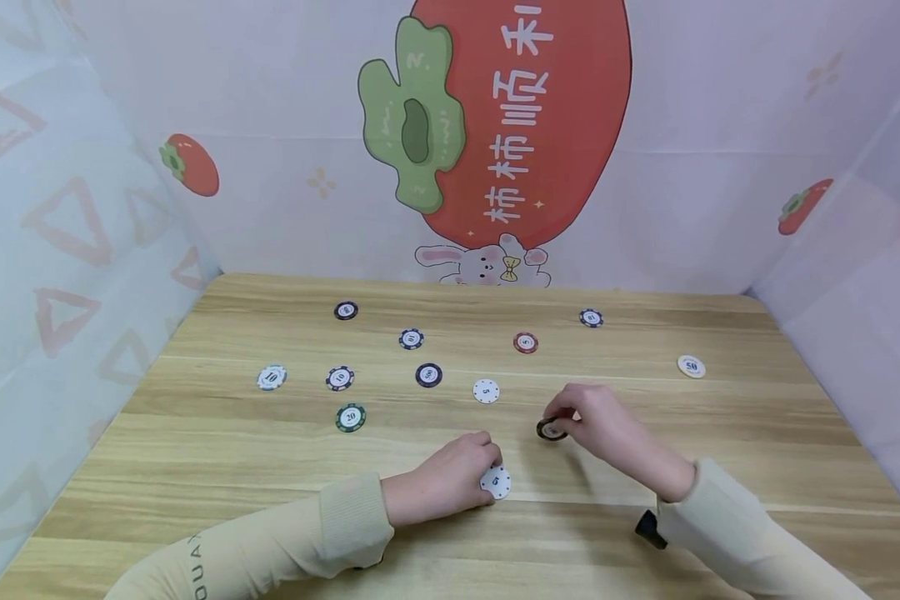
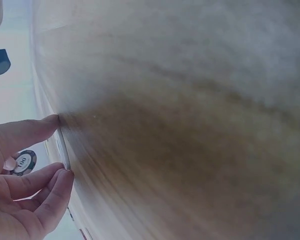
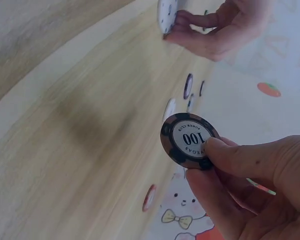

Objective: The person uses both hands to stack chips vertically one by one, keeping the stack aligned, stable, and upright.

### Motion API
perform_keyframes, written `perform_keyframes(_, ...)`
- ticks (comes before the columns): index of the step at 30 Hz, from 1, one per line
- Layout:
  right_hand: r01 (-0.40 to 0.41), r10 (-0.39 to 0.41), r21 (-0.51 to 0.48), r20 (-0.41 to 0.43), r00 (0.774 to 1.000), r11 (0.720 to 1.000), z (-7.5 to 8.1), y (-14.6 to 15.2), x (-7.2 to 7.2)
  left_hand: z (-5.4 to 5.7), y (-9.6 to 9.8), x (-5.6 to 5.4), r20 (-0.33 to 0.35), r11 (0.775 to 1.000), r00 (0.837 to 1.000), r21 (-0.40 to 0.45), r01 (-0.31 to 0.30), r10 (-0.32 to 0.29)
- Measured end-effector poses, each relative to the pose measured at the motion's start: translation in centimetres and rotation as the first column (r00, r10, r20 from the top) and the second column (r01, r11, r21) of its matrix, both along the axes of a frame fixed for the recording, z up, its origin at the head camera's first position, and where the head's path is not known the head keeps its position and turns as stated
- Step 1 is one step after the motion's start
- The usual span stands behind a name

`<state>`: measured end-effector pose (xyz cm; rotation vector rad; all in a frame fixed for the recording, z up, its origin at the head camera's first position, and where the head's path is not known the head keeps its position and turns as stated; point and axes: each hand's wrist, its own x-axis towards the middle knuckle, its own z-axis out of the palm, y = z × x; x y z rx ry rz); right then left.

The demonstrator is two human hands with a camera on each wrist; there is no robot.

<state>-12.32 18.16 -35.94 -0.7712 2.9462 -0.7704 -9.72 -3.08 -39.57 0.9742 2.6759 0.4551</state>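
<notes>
Near the front middle of the table my left hand [image 1: 450, 477] pinches a white poker chip [image 1: 496, 482] marked 5 by its edges, between thumb and fingertips. The left wrist view shows that chip [image 2: 63, 150] edge-on, right at the wooden surface. My right hand [image 1: 596, 421] holds a dark poker chip [image 1: 551, 429] tilted between thumb and fingers. In the right wrist view this chip [image 3: 187, 141] reads 100, with a black and brown rim, and it is raised over the table. Just beyond the hands lies another white chip [image 1: 486, 391] marked 5.
Several chips lie flat further back: a green 20 chip [image 1: 351, 417], a black 500 chip [image 1: 429, 375], a red 5 chip [image 1: 526, 342], blue-rimmed 10 chips. A white 50 chip [image 1: 692, 366] is at the right. A printed cloth wall [image 1: 285, 217] rises behind the wooden table [image 1: 217, 425].
</notes>
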Motion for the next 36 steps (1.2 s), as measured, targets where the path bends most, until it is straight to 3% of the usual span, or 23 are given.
perform_keyframes(19,0.061,-0.043,-0.107,0.165,0.985,0.992,-0.1,-0.9,0.7,0.1,0.1,-0.1,0.008,1.000,1.000,-0.004,-0.014,0.014)
perform_keyframes(26,0.095,-0.055,-0.137,0.270,0.961,0.986,-0.4,-1.3,0.9,0.2,0.1,0.0,-0.001,1.000,1.000,-0.006,-0.013,0.013)
perform_keyframes(36,0.092,0.021,-0.255,0.409,0.912,0.963,-1.6,-1.7,1.0,0.2,0.1,0.0,0.003,1.000,1.000,-0.008,-0.017,0.017)
